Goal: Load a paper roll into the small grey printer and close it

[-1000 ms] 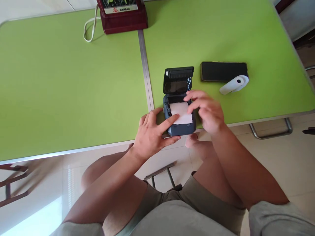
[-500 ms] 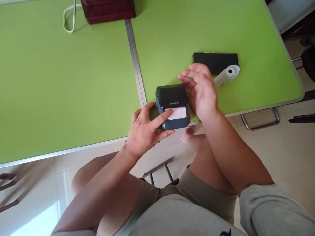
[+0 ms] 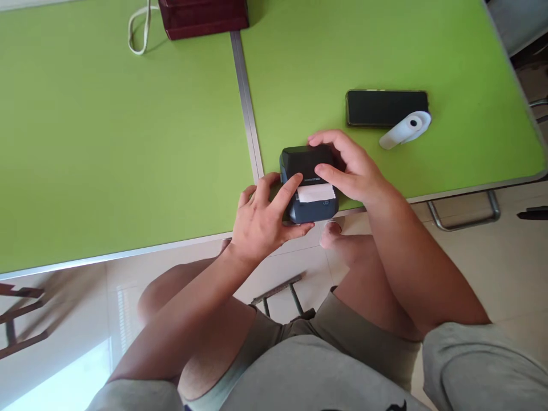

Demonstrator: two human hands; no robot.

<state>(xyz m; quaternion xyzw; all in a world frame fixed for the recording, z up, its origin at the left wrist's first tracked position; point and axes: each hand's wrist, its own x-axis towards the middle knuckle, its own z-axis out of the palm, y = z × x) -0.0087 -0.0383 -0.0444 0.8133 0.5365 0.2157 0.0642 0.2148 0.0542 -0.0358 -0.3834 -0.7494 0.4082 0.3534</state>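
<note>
A small dark label printer (image 3: pixel 314 212) sits at the near edge of the green table, its black lid down. A strip of white paper (image 3: pixel 317 193) sticks out of the slot at its front. My left hand (image 3: pixel 265 217) grips the printer's left side, thumb along the lower front and index finger on the lid's edge. My right hand (image 3: pixel 351 165) is wrapped over the right side, its thumb on the lid and its fingers round the back. The printer's right side is partly hidden by that hand.
A black phone (image 3: pixel 381 107) lies to the right, with a white paper roll (image 3: pixel 402 131) against its near corner. At the back stands a dark red box (image 3: pixel 203 17) beside a white cord loop (image 3: pixel 145 34). A metal strip (image 3: pixel 246 97) crosses the green table (image 3: pixel 128 142).
My right hand has closed in from beside the printer onto its lid. My left index finger has shifted from the paper strip up to the lid. The view has swung slightly left.
</note>
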